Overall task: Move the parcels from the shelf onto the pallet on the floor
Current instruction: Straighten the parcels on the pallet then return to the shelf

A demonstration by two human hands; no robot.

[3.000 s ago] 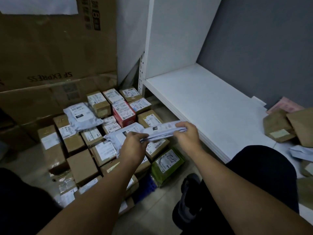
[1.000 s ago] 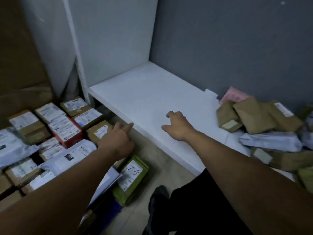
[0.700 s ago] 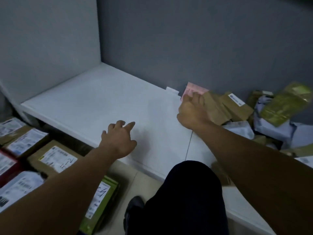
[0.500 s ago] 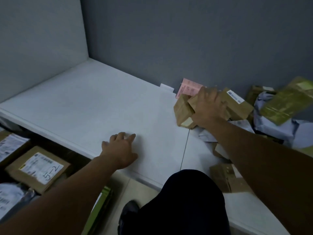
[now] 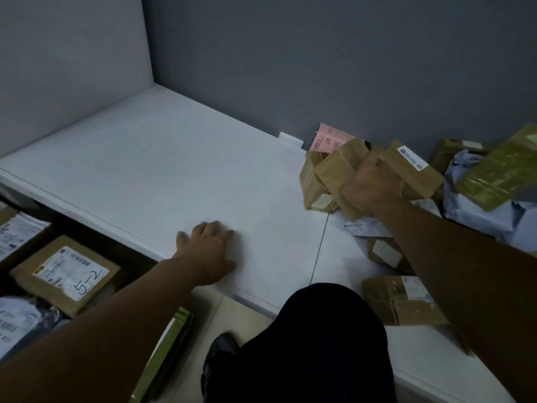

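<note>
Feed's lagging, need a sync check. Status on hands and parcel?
Left hand flat on shelf, empty. Right hand gripping brown parcel in the pile. Labelled parcel against it, green packet close by.

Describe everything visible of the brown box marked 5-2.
The brown box looks like plain cardboard and lies flat, top face up, turned at an angle to the shelf and lower than its front edge. A white shipping label covers most of the top, with barcodes, a yellow-and-black mark at one corner and "5-2" handwritten on it. A grey mailer bag lies against its near-left side. The box looks closed and undamaged.
</note>
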